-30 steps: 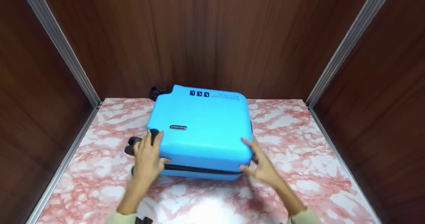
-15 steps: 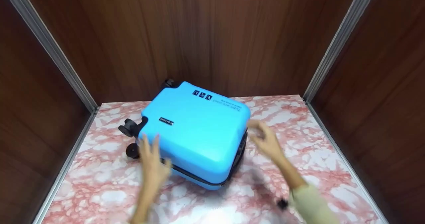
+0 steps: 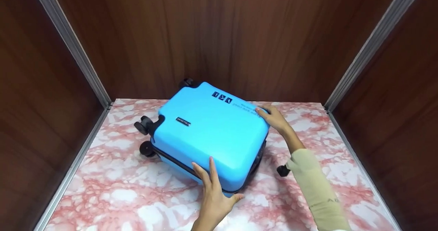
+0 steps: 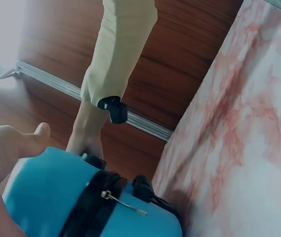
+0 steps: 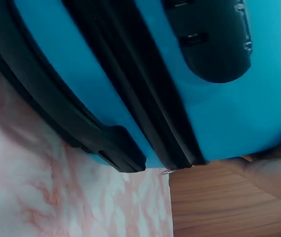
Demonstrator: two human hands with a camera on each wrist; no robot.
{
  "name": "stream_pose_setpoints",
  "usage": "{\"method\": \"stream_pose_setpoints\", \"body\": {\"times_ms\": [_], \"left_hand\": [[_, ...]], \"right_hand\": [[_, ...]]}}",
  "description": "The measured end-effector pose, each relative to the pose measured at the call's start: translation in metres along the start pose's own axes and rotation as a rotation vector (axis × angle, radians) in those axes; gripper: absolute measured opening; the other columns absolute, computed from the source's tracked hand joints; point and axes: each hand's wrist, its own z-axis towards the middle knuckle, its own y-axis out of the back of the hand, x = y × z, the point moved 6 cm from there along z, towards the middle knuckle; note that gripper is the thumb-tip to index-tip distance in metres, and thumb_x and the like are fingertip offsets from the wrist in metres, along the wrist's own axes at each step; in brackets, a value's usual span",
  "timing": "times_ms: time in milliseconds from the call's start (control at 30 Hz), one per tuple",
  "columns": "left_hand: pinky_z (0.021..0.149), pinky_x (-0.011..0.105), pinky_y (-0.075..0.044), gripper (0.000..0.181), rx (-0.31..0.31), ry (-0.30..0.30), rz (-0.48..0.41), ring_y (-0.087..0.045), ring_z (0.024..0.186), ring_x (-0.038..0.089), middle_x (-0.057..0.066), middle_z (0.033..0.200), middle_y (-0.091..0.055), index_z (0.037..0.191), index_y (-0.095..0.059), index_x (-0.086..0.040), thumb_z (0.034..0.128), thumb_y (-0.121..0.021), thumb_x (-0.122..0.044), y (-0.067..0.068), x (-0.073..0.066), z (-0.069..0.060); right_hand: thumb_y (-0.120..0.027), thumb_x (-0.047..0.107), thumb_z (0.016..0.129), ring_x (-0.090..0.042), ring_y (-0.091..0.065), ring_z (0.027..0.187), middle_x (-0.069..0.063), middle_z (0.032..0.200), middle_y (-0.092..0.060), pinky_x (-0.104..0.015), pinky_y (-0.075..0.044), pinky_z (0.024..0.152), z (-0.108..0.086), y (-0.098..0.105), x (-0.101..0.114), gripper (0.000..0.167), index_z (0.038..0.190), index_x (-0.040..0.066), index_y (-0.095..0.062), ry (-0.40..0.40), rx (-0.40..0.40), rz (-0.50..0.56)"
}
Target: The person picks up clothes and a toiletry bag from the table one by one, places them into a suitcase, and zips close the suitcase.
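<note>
A bright blue hard-shell suitcase (image 3: pixel 212 131) lies flat, angled, with its black wheels (image 3: pixel 145 125) toward the left. With thumb on top, my right hand (image 3: pixel 275 119) grips its far right corner; the other fingers are mostly hidden behind the edge. My left hand (image 3: pixel 215 198) has its fingers straight and spread against the near side, close to the front corner. In the left wrist view the left thumb (image 4: pixel 34 140) shows beside the shell and a zipper pull (image 4: pixel 123 201). A black handle (image 5: pixel 56 103) and lock panel (image 5: pixel 212 39) appear in the right wrist view.
The suitcase rests on a red-and-white marbled surface (image 3: pixel 116 193). Dark wood panels (image 3: pixel 219 36) rise behind and at both sides, with grey metal strips (image 3: pixel 369 49) in the corners. A small black camera (image 3: pixel 283 170) sits at the right sleeve.
Seen from above, the suitcase has turned clockwise. My right hand has gone from the near right corner to the far right one; my left has left the wheel end for the front corner.
</note>
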Motion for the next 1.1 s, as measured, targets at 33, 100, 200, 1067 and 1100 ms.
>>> {"method": "stream_pose_setpoints", "body": {"times_ms": [33,100,200,1067,1100], "left_hand": [[0.107,0.064,-0.039,0.135,0.001,-0.019,0.016,0.02,0.143,0.06,0.035,0.154,0.033,0.16,0.007,-0.012,0.0667,-0.079,-0.057,-0.001,-0.001,0.001],[0.104,0.063,-0.042,0.138,-0.014,-0.048,0.037,0.017,0.143,0.062,0.039,0.153,0.029,0.16,0.005,-0.011,0.0616,-0.077,-0.063,0.0,0.0,0.004],[0.1,0.061,-0.048,0.14,-0.049,-0.064,0.041,0.009,0.143,0.064,0.041,0.154,0.024,0.16,0.0,-0.013,0.0569,-0.083,-0.059,0.006,0.005,0.011],[0.116,0.029,-0.033,0.102,0.223,-0.129,-0.416,-0.031,0.148,0.034,0.018,0.163,-0.027,0.16,-0.02,-0.017,0.0781,-0.077,0.002,0.097,0.109,0.089],[0.117,0.035,-0.032,0.101,0.215,-0.125,-0.412,-0.03,0.149,0.034,0.017,0.163,-0.027,0.16,-0.019,-0.017,0.079,-0.077,0.002,0.096,0.109,0.088]], "right_hand": [[-0.053,0.041,0.101,-0.039,-0.043,0.14,-0.023,0.148,-0.048,-0.055,-0.031,0.116,-0.006,0.004,-0.002,0.059,0.144,0.0,-0.049,-0.002,-0.029,-0.014],[-0.053,0.044,0.101,-0.039,-0.044,0.138,-0.023,0.147,-0.05,-0.056,-0.033,0.115,-0.02,0.01,-0.005,0.06,0.142,0.001,-0.052,-0.011,-0.086,-0.066],[-0.053,0.05,0.098,-0.039,-0.05,0.134,-0.021,0.143,-0.055,-0.055,-0.039,0.111,-0.04,0.016,-0.007,0.062,0.139,0.004,-0.055,-0.039,-0.162,-0.148],[-0.084,0.033,0.078,-0.05,-0.031,0.144,-0.025,0.164,-0.016,-0.065,-0.041,0.104,-0.177,-0.035,0.015,0.1,0.159,0.027,-0.025,0.153,-0.101,-0.086],[-0.086,0.036,0.075,-0.05,-0.028,0.146,-0.025,0.165,-0.011,-0.065,-0.04,0.105,-0.175,-0.037,0.015,0.104,0.159,0.029,-0.024,0.174,-0.091,-0.113]]}}
